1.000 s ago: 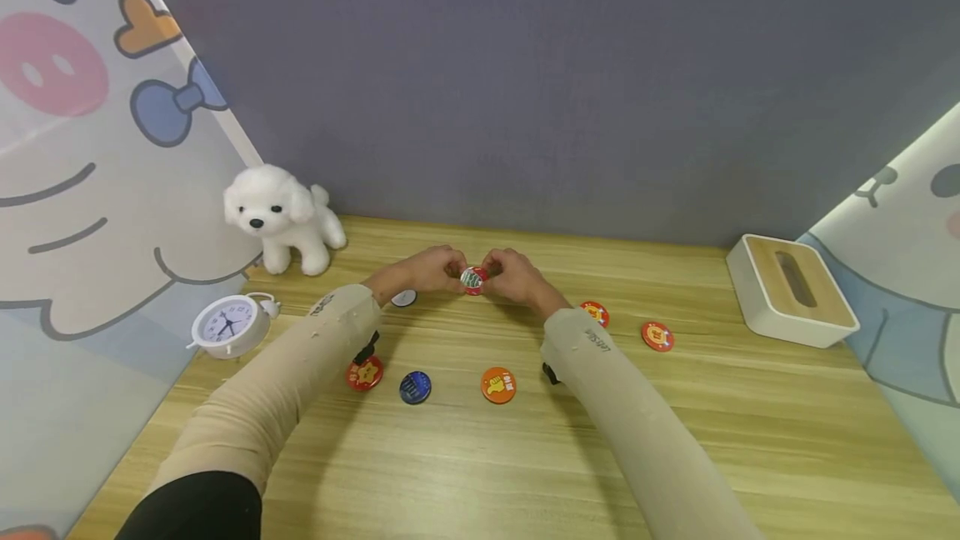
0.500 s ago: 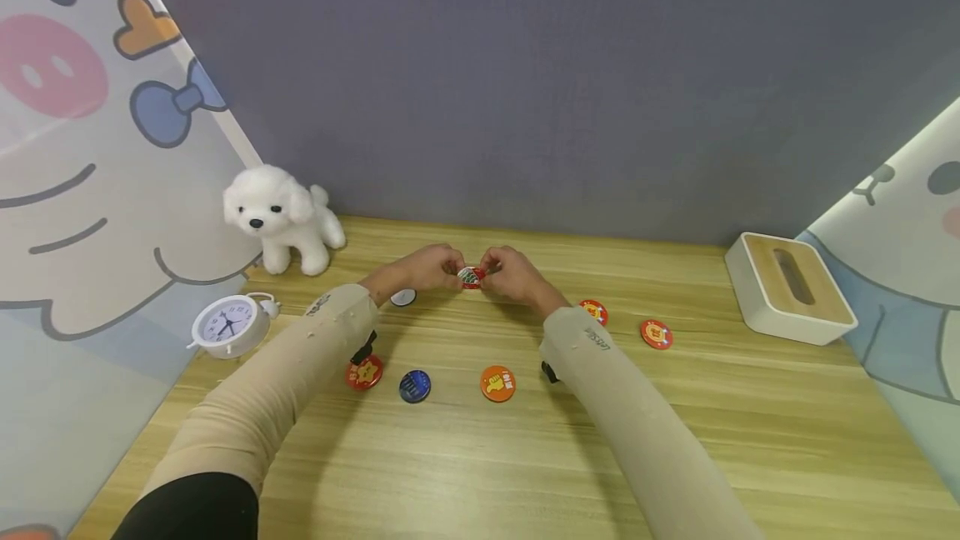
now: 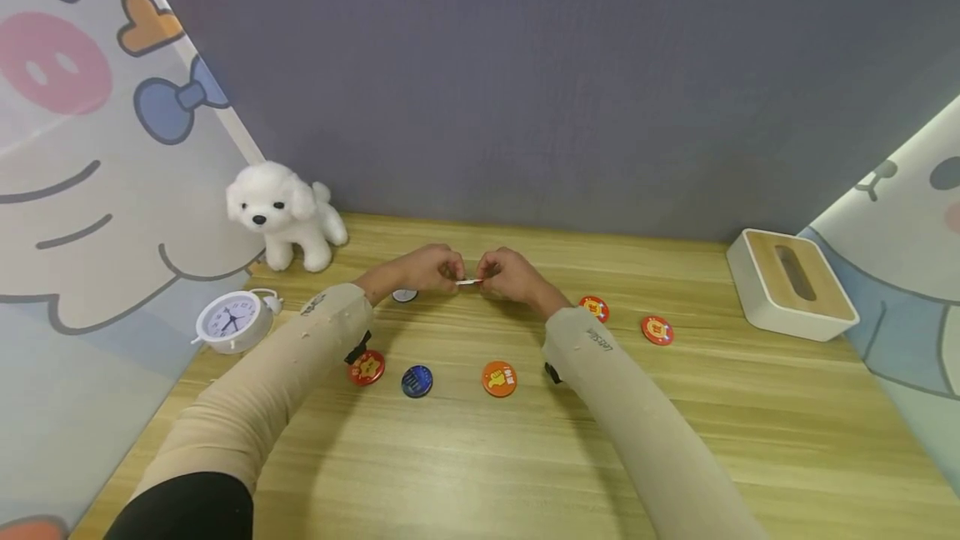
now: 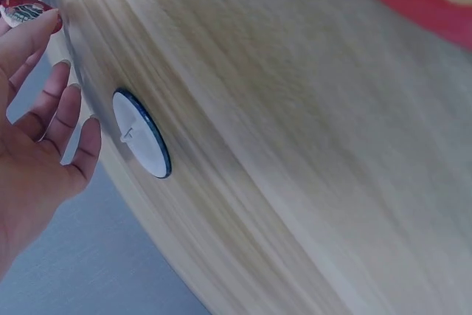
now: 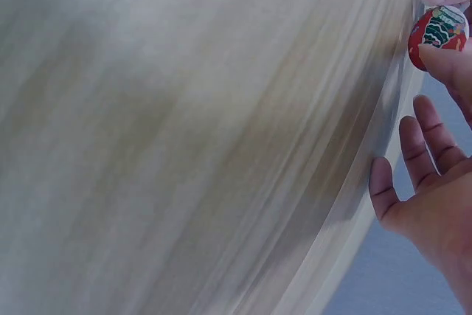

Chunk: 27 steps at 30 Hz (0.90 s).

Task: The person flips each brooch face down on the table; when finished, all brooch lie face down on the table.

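Between both hands, at the back middle of the table, a round badge [image 3: 468, 281] is held. In the head view it appears nearly edge-on; the right wrist view shows its face, red with a green tree picture [image 5: 440, 29]. My left hand [image 3: 435, 267] pinches its left edge between thumb and finger, the other fingers spread loosely. My right hand [image 3: 512, 275] pinches the right edge in the same manner. Beside the left wrist lies a face-down badge [image 4: 140, 134], its white back and small fastener showing.
On the wooden table [image 3: 420, 465] lie a red star badge [image 3: 366, 367], a blue badge [image 3: 417, 382], an orange thumbs-up badge [image 3: 498, 378] and two red badges [image 3: 657, 330] at right. A plush dog [image 3: 281, 211] and alarm clock [image 3: 234, 321] stand left, a tissue box [image 3: 791, 283] right.
The badge in both hands has tipped from showing its printed face to nearly edge-on in the head view. The hands have hardly shifted, and the other badges lie as before.
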Available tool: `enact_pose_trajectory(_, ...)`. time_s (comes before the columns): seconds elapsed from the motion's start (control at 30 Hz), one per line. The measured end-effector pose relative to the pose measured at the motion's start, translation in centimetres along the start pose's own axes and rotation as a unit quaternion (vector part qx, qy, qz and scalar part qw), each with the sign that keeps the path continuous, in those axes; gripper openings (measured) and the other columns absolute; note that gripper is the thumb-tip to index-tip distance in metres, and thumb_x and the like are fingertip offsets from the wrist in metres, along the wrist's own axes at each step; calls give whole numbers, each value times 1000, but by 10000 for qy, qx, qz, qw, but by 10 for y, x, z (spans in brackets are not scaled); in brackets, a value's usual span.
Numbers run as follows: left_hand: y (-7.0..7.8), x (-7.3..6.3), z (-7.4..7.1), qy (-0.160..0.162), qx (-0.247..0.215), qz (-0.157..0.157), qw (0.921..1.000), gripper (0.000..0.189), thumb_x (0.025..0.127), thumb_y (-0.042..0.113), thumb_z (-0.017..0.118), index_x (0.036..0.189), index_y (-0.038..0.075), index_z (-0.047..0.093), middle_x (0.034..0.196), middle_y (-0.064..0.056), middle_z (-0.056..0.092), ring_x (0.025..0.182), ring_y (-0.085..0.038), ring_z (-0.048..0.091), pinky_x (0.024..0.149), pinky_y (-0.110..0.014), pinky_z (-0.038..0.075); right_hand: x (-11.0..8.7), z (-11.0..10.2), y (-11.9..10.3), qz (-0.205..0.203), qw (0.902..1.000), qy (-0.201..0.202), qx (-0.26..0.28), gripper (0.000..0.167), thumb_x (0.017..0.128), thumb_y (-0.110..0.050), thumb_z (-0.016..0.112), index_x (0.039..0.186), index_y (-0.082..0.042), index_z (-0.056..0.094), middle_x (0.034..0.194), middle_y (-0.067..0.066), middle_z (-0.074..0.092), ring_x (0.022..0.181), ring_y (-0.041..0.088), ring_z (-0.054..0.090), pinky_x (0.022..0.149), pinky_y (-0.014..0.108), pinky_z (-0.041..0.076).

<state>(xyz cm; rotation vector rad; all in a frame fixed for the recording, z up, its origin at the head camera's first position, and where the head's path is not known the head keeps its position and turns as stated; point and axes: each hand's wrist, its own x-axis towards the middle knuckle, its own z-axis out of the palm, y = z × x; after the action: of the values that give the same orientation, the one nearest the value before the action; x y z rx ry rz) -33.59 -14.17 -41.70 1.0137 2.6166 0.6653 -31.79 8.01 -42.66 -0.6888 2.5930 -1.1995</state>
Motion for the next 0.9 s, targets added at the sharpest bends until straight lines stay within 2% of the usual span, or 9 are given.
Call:
enact_pose_trajectory(0.2,1,-5,0,-131,0,-32,9999,14,87,12,74,100,11,69,103,-10,60,94,-22,56,86,-37,48,-3,0,-3,-49,9989,-142,-449,9,81,-5,77,88,-7,71,99,8,65,96,21,52,86,35,41)
enact_pose_trajectory(0.43,4,-8,0,-182,39,-90,9998,19,87,11,74,105,10,69,105,-10,60,93,-21,52,85,-37,45,-7,0,-4,84,9926,-269,-1178,12,79,-12,75,89,-15,73,108,5,64,98,22,56,85,43,40)
enact_pose_trajectory(0.57,5,-8,-2,-132,-3,0,9999,21,86,11,76,105,8,70,104,-11,61,93,-22,54,85,-37,46,-8,-2,-5,30,9938,-282,-1073,12,80,-10,75,92,-13,74,108,6,64,98,23,55,85,41,42)
enact_pose_trajectory(0.73,7,-7,-7,34,-72,70,9999,21,86,12,77,106,7,70,104,-12,63,97,-25,58,87,-41,50,-7,-7,-5,41,9982,-263,-529,18,83,-6,74,101,-5,72,111,12,64,103,26,58,87,39,48)
enact_pose_trajectory(0.9,13,-7,-12,12,-204,-286,9994,24,91,15,71,115,9,68,113,-13,61,106,-30,60,92,-45,50,-11,-16,-8,199,9986,-236,-435,28,89,-9,68,117,-5,69,122,16,62,112,31,60,96,45,50)
